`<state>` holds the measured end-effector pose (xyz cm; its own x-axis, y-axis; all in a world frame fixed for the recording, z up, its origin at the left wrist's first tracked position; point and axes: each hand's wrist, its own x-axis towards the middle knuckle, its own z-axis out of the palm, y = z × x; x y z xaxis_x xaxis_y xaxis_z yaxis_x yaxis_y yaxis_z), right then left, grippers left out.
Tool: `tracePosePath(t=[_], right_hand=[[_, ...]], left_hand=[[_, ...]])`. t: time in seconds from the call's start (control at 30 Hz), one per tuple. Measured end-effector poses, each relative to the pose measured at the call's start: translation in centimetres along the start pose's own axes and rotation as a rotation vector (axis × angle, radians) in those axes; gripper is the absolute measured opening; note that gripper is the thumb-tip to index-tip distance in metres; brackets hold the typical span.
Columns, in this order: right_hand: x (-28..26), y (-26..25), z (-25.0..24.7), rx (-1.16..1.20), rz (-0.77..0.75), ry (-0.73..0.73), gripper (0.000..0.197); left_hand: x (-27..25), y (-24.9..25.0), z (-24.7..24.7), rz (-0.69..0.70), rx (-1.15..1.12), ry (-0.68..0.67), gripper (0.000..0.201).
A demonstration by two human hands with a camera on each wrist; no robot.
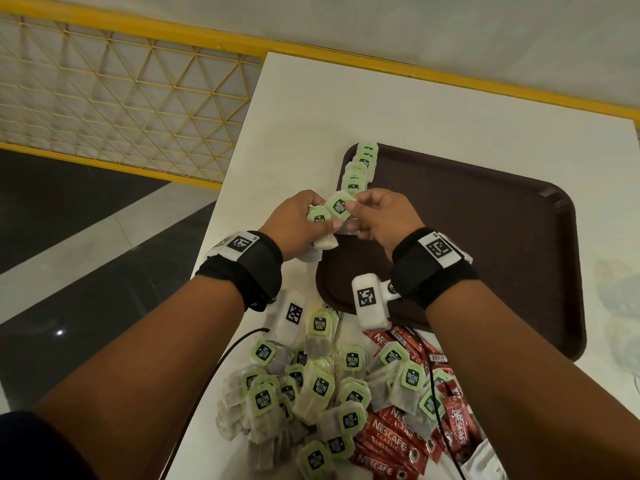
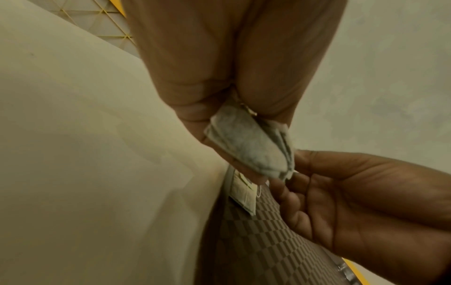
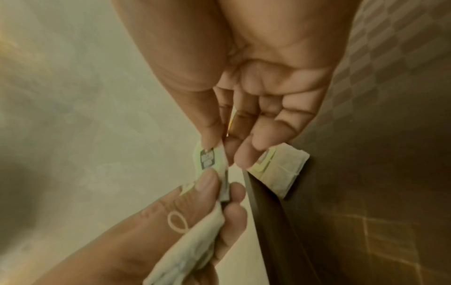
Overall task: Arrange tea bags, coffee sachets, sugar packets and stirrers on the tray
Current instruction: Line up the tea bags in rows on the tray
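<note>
My left hand (image 1: 304,220) grips a small bunch of tea bags (image 2: 251,146) with green tags over the left rim of the dark brown tray (image 1: 502,237). My right hand (image 1: 377,216) pinches the top tea bag (image 1: 339,205) of that bunch by its tag between thumb and forefinger (image 3: 212,135). A row of tea bags (image 1: 358,169) lies along the tray's far left edge, and the nearest one (image 3: 280,169) sits just past my right fingertips. A loose heap of tea bags (image 1: 311,386) and red coffee sachets (image 1: 391,441) lies on the white table (image 1: 398,109) near me.
The tray's middle and right (image 1: 485,271) are bare. A yellow mesh railing (image 1: 104,98) runs left of the table, with dark floor (image 1: 69,237) below. A black cable (image 1: 214,368) crosses the table's near left edge. Something white (image 1: 485,459) lies at the bottom right.
</note>
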<state>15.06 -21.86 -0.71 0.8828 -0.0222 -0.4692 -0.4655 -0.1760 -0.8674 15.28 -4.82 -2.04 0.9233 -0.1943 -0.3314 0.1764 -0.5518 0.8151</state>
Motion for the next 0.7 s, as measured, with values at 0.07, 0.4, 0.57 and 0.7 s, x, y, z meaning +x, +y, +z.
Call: tracePosePath(t=[0.07,0.4,0.57,0.7], right_hand=[[0.1,0.2,-0.4,0.071,0.048,0.011,0.010],[1.0,1.7,-0.7,-0.293,0.006,0.061,0.011],[2.0,1.3,0.0,-0.324,0.016,0.153,0.011],[2.3,1.6,-0.2,-0.427,0.011,0.211,0.019]], left_hand=[[0.0,-0.5,-0.1,-0.008,0.019,0.009,0.029],[-0.3,-1.4,-0.2,-0.010,0.008,0.053,0.027],[-0.4,-1.5,-0.3,-0.013,-0.001,0.052,0.030],[-0.7,-1.2,-0.5,-0.020,-0.015,0.029,0.040]])
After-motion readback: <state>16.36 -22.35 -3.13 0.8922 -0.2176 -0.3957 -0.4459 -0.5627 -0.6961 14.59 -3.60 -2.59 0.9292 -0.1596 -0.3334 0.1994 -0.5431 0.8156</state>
